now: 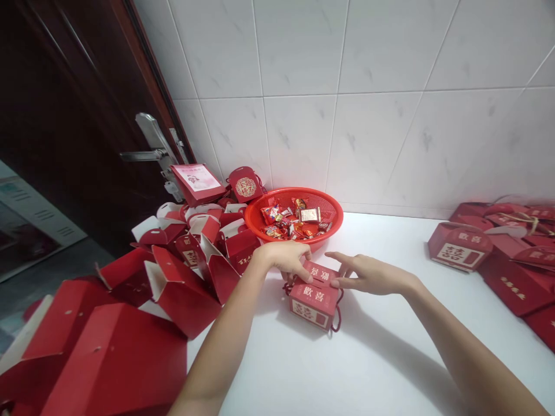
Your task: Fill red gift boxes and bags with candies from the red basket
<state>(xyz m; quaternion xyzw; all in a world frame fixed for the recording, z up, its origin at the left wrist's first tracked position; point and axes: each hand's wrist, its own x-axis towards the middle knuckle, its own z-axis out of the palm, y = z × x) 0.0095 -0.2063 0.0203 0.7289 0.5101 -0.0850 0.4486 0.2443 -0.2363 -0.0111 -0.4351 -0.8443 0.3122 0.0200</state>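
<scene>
A small red candy box (313, 296) with gold characters and dark red cord handles sits on the white table in front of me. Its two top flaps are folded down and meet along a slot. My left hand (286, 260) is closed at the box's far left edge, with the thumb on the top flap. From the other side, my right hand (364, 274) grips the box's right edge. Its thumb presses at the flap's end, and the index finger reaches over the far side. Some fingertips are hidden behind the box.
Behind the box stands a red plastic basket (336, 222) of wrapped candies (299, 222). Several open red boxes (186, 292) crowd the left side, and more closed boxes (460, 247) lie at the right. A tiled wall (381, 133) backs the table (373, 370); a dark door (82, 86) is at left.
</scene>
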